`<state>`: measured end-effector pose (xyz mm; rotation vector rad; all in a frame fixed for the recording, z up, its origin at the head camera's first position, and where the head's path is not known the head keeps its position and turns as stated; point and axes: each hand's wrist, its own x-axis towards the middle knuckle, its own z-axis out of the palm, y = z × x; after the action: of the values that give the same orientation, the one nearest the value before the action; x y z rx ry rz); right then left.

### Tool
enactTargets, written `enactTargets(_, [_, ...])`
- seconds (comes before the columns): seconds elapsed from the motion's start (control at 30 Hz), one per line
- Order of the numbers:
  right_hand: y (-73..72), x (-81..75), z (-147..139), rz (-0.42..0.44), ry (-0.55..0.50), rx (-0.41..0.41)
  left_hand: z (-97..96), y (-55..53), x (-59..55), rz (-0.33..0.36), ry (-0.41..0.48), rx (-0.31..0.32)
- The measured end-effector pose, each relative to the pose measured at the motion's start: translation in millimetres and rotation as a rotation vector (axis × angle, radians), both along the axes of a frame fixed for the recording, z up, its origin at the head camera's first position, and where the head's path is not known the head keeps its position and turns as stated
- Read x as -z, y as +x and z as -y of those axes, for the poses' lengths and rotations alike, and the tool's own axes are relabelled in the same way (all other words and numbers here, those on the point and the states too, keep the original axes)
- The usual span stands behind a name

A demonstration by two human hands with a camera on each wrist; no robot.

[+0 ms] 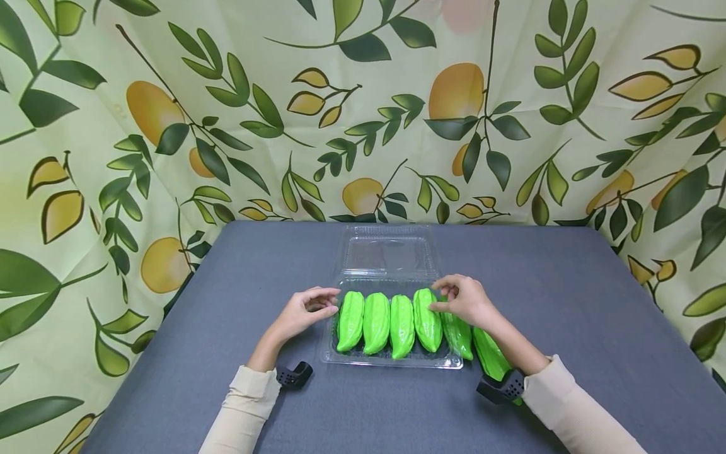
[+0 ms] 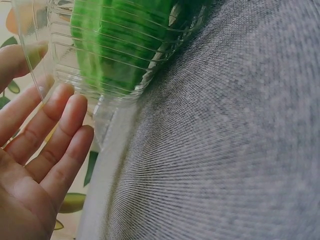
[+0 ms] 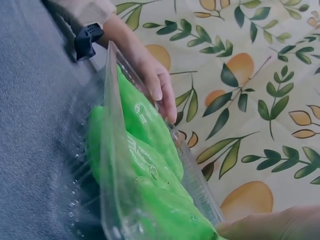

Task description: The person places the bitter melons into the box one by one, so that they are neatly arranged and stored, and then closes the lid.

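A clear plastic clamshell container (image 1: pixel 391 364) lies open on the table, holding a row of bright green, ridged gourds (image 1: pixel 377 323). Beside its left wall is my left hand (image 1: pixel 306 309), fingers loosely bent and fingertips right at the rim; the left wrist view shows these fingers (image 2: pixel 67 120) against the clear side. My right hand (image 1: pixel 465 299) is over the container's right side, thumb and fingertips at the upper end of the rightmost gourd in the row (image 1: pixel 428 320). In the right wrist view, a fingertip (image 3: pixel 235 229) touches a gourd's end.
Another green gourd (image 1: pixel 458 337) lies along the container's right edge, and one more (image 1: pixel 490 356) is partly hidden under my right wrist. The clear lid (image 1: pixel 388 249) lies folded back behind the container. Leaf-patterned cloth (image 1: pixel 363 126) surrounds the grey table (image 1: pixel 272 265).
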<state>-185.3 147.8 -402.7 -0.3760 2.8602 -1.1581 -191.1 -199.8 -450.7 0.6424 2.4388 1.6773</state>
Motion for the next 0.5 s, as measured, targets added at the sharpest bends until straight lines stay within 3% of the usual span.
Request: enactTargets(0.5, [19.7,-1.8,-14.9,0.066,-0.146,0.040,-0.8,0.6,-1.4,0.011,-0.004,0.000])
